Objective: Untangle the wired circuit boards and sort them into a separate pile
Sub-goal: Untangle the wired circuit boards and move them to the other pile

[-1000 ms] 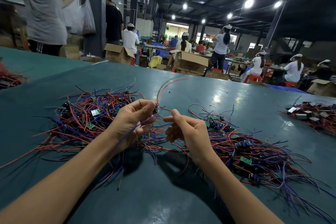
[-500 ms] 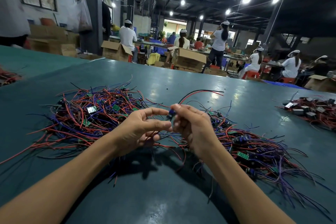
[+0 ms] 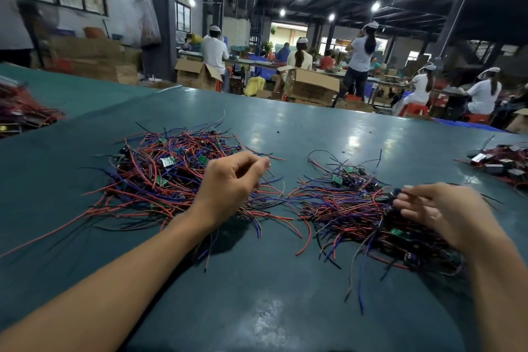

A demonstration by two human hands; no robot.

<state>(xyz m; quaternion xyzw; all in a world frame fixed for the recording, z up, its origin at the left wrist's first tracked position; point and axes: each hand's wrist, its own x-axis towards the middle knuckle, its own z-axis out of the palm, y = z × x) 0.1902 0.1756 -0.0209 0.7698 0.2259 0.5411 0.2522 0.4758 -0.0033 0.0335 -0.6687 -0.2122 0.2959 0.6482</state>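
Two heaps of red, blue and black wires with small green circuit boards lie on the teal table (image 3: 257, 308). The tangled left pile (image 3: 165, 177) is the bigger one. The right pile (image 3: 351, 206) is spread out flatter. My left hand (image 3: 231, 183) hovers over the right edge of the left pile, fingers loosely curled, thumb near the index tip, nothing visible in it. My right hand (image 3: 440, 208) reaches over the right pile with fingers stretched out. Its fingertips touch a small dark wired board (image 3: 395, 194) lying on top of that pile; the hand is motion-blurred.
Another heap with black and white boxed parts (image 3: 503, 166) sits at the far right of the table. A red wire bundle (image 3: 20, 111) lies at the far left. Beyond the table stand cardboard boxes (image 3: 311, 86) and several seated workers.
My hands were together at the centre holding one wired board. They have parted: the right hand carried it over to the right pile, and the left hand drew back towards the left pile.
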